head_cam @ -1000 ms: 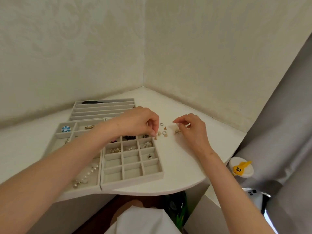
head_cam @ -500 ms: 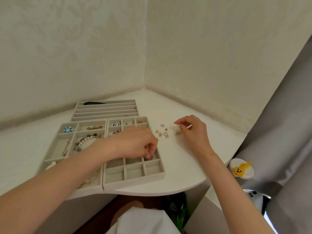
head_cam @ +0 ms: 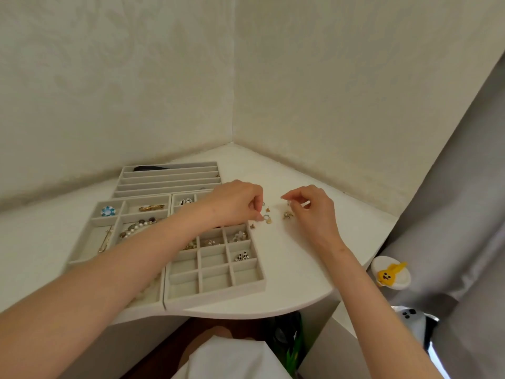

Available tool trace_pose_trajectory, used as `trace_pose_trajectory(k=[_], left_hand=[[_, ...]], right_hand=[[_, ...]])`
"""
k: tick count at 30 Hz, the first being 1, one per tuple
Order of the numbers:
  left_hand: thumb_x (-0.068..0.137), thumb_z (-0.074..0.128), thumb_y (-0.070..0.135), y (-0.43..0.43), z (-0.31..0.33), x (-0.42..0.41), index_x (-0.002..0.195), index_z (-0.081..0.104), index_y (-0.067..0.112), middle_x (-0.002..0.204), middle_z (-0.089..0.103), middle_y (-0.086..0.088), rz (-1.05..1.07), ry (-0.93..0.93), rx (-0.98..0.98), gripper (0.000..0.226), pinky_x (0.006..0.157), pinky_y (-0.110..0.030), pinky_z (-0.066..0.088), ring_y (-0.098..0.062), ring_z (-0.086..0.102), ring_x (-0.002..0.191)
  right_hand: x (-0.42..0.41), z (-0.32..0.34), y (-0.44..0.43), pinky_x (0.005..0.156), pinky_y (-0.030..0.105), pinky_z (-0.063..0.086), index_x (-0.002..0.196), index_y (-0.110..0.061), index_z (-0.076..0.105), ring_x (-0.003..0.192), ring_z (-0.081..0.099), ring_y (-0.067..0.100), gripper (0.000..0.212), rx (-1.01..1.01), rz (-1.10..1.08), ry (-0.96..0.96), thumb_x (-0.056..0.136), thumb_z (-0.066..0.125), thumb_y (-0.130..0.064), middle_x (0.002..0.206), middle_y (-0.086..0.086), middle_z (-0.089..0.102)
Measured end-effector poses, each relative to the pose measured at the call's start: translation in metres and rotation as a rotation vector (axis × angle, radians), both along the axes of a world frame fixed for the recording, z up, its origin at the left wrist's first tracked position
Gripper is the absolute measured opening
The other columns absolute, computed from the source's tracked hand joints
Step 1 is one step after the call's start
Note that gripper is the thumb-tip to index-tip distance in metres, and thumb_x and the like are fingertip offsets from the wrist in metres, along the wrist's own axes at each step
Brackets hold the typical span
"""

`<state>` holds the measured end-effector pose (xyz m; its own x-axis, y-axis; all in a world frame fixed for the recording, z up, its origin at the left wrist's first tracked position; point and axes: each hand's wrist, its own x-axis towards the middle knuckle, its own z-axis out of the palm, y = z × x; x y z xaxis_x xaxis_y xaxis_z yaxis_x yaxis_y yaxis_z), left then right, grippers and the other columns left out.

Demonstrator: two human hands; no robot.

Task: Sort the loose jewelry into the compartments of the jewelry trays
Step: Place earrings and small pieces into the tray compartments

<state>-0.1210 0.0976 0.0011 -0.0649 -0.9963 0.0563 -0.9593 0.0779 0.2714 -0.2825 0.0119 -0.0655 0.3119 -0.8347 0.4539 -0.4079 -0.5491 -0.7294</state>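
Loose jewelry point(head_cam: 269, 220) just right of the grid tray point(head_cam: 216, 296) looks tiny, light and slippery, wanting fingertip pinches: left hand point(head_cam: 235, 205) pinches 1 piece; whether right hand point(head_cam: 313, 207), fingers curled narrow, holds anything, I cannot tell.

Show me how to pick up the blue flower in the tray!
Pinch the blue flower brooch by two opposite petal edges, coming straight down from above. It seems to lie flat in a small walled compartment of the left tray, so the walls likely block a sideways reach.

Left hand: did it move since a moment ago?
Yes. The bare left hand went from the grey grid tray back right to the loose gold jewelry.
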Motion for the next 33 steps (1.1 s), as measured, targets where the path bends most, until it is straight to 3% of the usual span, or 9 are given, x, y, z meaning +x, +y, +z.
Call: trace_pose_trajectory(k=[3,8,20,24,27,33], left_hand=[[0.079,0.07,0.03,-0.019,-0.011,-0.003,0.094,0.057,0.019,0.098,0.057,0.004,0.015,-0.063,-0.03,0.023,0.07,-0.026,0.032,-0.017,0.049,0.099],[0.078,0.071,0.028,-0.034,-0.017,-0.007,0.099,0.06,0.018,0.105,0.059,0.003,0.005,-0.178,0.01,0.026,0.073,-0.026,0.03,-0.017,0.046,0.105],[0.083,0.065,0.019,-0.038,-0.018,-0.006,0.094,0.062,0.015,0.102,0.064,0.004,-0.019,-0.138,0.052,0.012,0.071,-0.026,0.033,-0.015,0.053,0.099],[0.084,0.064,0.019,-0.039,-0.021,-0.007,0.094,0.062,0.014,0.104,0.064,0.003,-0.017,-0.149,0.046,0.012,0.074,-0.028,0.037,-0.017,0.054,0.101],[0.084,0.064,0.021,-0.038,-0.023,-0.006,0.094,0.06,0.014,0.101,0.064,0.003,-0.016,-0.133,0.037,0.013,0.073,-0.027,0.035,-0.015,0.052,0.093],[0.082,0.068,0.025,-0.033,-0.015,0.0,0.09,0.057,0.018,0.092,0.065,0.006,-0.017,-0.064,-0.061,0.015,0.069,-0.026,0.031,-0.012,0.054,0.084]], right_hand=[[-0.003,0.0,-0.002,0.082,0.03,0.044,0.084,-0.023,0.069,0.088,0.054,0.015,0.025,0.025,-0.049,-0.035,0.083,0.055,-0.002,0.089,-0.001,0.064],[-0.003,-0.001,-0.003,0.082,0.032,0.045,0.084,-0.022,0.07,0.087,0.055,0.017,0.025,0.019,-0.062,-0.037,0.083,0.055,-0.002,0.087,0.0,0.064],[-0.006,0.001,-0.006,0.077,0.032,0.044,0.08,-0.03,0.068,0.096,0.055,0.02,0.025,0.179,-0.216,0.051,0.078,0.053,-0.01,0.087,-0.006,0.061],[-0.007,0.004,-0.004,0.073,0.029,0.039,0.079,-0.03,0.067,0.095,0.054,0.017,0.011,0.239,-0.179,0.13,0.079,0.06,-0.022,0.086,-0.007,0.061],[-0.005,0.004,-0.003,0.07,0.027,0.034,0.078,-0.03,0.065,0.094,0.053,0.017,0.003,0.235,-0.174,0.211,0.077,0.065,-0.027,0.079,-0.01,0.057],[-0.004,0.003,-0.003,0.068,0.025,0.032,0.075,-0.028,0.064,0.089,0.053,0.016,0.007,0.178,-0.165,0.262,0.076,0.067,-0.022,0.071,-0.012,0.05]])
